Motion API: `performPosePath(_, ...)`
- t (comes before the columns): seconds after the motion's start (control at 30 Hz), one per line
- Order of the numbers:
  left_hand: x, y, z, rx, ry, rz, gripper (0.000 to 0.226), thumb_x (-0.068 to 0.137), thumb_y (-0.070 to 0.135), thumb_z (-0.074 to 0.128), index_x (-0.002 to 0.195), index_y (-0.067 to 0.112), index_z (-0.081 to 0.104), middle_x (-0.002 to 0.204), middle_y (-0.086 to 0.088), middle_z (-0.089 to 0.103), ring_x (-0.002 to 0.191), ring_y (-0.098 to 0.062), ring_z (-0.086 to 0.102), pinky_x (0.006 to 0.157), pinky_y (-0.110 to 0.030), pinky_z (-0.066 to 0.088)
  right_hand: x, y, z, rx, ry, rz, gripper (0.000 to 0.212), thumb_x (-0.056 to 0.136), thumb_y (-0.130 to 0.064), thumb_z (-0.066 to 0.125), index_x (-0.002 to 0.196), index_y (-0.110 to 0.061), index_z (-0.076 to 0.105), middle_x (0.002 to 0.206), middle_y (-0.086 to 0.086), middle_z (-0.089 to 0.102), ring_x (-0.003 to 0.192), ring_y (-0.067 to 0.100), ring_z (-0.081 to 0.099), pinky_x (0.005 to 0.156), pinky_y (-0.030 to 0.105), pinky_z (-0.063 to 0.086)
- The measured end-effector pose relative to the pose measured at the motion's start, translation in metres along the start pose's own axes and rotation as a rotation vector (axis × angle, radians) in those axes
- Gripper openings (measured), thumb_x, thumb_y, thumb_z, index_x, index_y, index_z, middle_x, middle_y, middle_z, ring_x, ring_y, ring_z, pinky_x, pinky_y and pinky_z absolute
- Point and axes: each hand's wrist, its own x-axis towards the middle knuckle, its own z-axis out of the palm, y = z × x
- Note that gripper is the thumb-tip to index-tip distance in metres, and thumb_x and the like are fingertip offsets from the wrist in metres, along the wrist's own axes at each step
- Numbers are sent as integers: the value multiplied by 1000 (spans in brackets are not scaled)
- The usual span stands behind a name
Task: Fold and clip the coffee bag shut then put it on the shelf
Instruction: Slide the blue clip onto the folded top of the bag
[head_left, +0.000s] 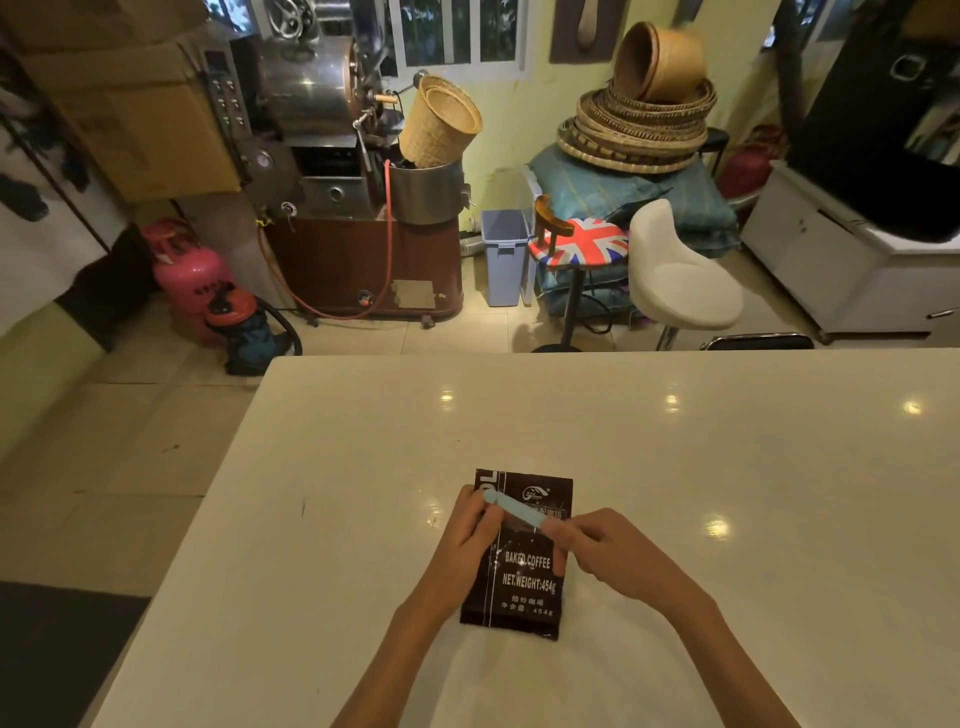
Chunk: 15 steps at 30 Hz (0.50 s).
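The left hand (470, 535) pinches one end of a slim pale-blue plastic clip (514, 509), and the right hand (608, 551) grips its other end, so the clip lies slanted across the upper part of the coffee bag (522, 577). The bag is dark, glossy and flat, printed "BAKED COFFEE" and "NET.WEIGHT:454g" in white, and rests on the smooth white bench (727, 493). Well beyond the bag, past the bench's far edge, stand a white moulded stool (675, 275) and a stack of woven baskets (639, 124).
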Motion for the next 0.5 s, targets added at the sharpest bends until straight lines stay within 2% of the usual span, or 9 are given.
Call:
performPosePath(0.07,-1,-1,-3,60,23,15,25,99,39,43,98,20,59,111,-14,51,99,-25,60,83,-32,57,0,1,-4,-37,-34,26,57,80,-71,52,62,-22,74,49,-6,43,45,11,34,51,24,30)
performPosePath(0.13,2,-3,-4,167,50,52,24,100,32,43,92,15,58,104,-8,51,92,-20,58,80,-28,54,-1,1,-5,-64,-58,36,49,80,-68,59,68,-23,76,48,-6,44,43,10,35,52,26,31)
performPosePath(0.2,5,-5,-3,228,70,60,22,101,25,43,89,13,57,100,-7,52,90,-24,57,80,-31,52,-3,0,-3,-91,4,19,32,76,-62,67,87,-32,73,57,-9,57,44,3,44,54,22,35)
performPosePath(0.27,6,-6,-1,245,98,51,23,102,23,42,89,11,56,98,-8,51,88,-22,56,82,-32,49,-5,3,0,-304,133,-112,36,76,-61,68,107,-44,64,80,-17,63,58,1,54,59,17,38)
performPosePath(0.33,6,-6,2,213,116,25,25,103,24,40,91,8,55,98,-7,50,87,-15,54,81,-26,48,-5,10,4,-498,288,-324,38,84,-64,52,115,-43,63,92,-23,62,68,1,58,59,16,44)
performPosePath(0.4,7,-5,3,215,128,13,28,104,25,38,92,7,55,96,-6,50,87,-14,52,82,-28,47,-4,17,10,-507,378,-469,42,92,-60,42,113,-35,68,95,-18,66,65,4,61,53,18,51)
performPosePath(0.5,6,-6,1,153,108,-1,29,104,27,37,91,9,55,91,-5,52,84,-15,53,81,-33,46,-3,27,16,-390,461,-597,34,94,-47,52,108,-26,73,93,-11,69,67,4,62,54,14,51)
